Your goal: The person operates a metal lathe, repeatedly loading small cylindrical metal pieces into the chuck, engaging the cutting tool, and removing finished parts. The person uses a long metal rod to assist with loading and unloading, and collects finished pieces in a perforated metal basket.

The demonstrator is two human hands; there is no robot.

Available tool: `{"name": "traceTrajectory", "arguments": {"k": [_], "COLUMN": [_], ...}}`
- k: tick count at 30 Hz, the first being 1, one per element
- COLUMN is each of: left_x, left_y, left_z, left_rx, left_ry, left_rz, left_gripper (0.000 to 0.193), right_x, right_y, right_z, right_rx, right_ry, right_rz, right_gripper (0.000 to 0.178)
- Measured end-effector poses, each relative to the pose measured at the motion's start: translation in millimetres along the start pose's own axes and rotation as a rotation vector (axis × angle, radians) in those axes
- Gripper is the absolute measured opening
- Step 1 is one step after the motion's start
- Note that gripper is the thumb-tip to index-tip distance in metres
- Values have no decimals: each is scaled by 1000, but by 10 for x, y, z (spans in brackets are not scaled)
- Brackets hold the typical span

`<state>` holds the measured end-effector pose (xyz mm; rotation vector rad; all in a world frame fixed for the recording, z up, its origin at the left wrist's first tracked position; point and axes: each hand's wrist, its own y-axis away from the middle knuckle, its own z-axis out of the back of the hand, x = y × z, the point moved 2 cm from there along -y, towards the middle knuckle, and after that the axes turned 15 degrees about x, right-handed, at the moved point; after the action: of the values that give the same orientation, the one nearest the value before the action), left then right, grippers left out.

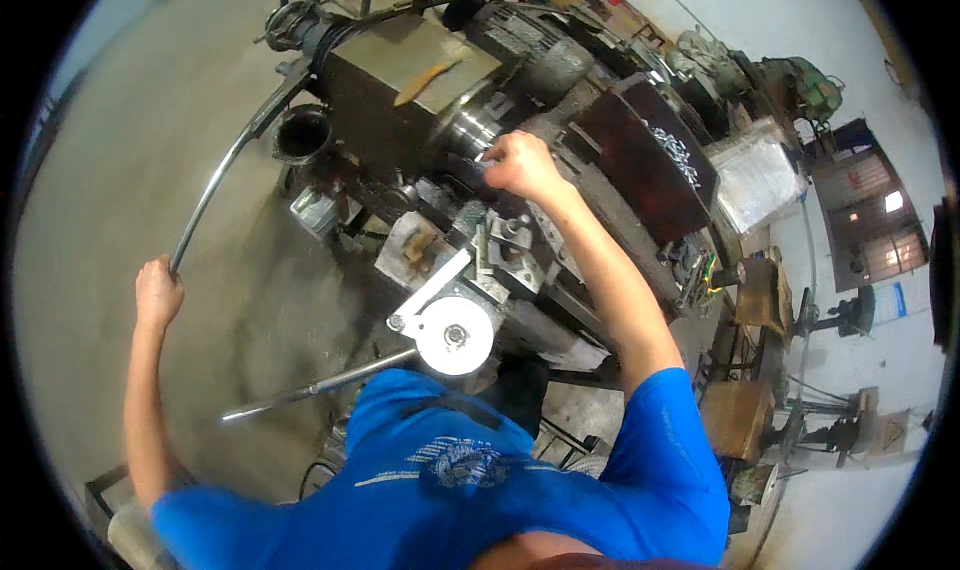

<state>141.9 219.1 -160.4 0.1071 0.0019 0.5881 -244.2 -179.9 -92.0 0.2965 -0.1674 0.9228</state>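
Observation:
My left hand (160,292) is wrapped round the lower end of a long, curved-looking metal lever (215,195) that runs up to the lathe's headstock (400,55). Farther right, my right hand (523,165) is closed close beside the shiny round chuck (470,128). Its fingertips are pinched together, and whatever they hold is hidden or too small to name. Below that hand sits the tool post (512,250) on the carriage. Nearer my body are a white round handwheel or disc (455,336) and a metal bar handle (320,384).
A yellow-handled brush (425,83) lies on top of the headstock. Behind the carriage stands a dark red-brown panel (640,160) with small metal parts on it. A plastic-wrapped package (755,182) lies beyond. More machines line the wall at right.

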Motion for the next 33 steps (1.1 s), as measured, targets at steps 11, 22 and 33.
{"name": "traceTrajectory", "arguments": {"k": [11,22,33], "left_x": [1938,228,-1478], "left_y": [-1445,-1289,-2191], "left_z": [-210,-507,-1424], "left_rx": [-132,-662,310], "left_ry": [-362,634,-132], "left_rz": [-112,-380,-233], "left_gripper": [29,25,23], "right_x": [3,193,-412], "right_y": [29,1691,4206], "right_z": [23,429,-590], "right_rx": [53,-356,-257], "right_ry": [118,-34,-272], "right_rz": [-94,84,-715], "right_gripper": [33,38,38]}}
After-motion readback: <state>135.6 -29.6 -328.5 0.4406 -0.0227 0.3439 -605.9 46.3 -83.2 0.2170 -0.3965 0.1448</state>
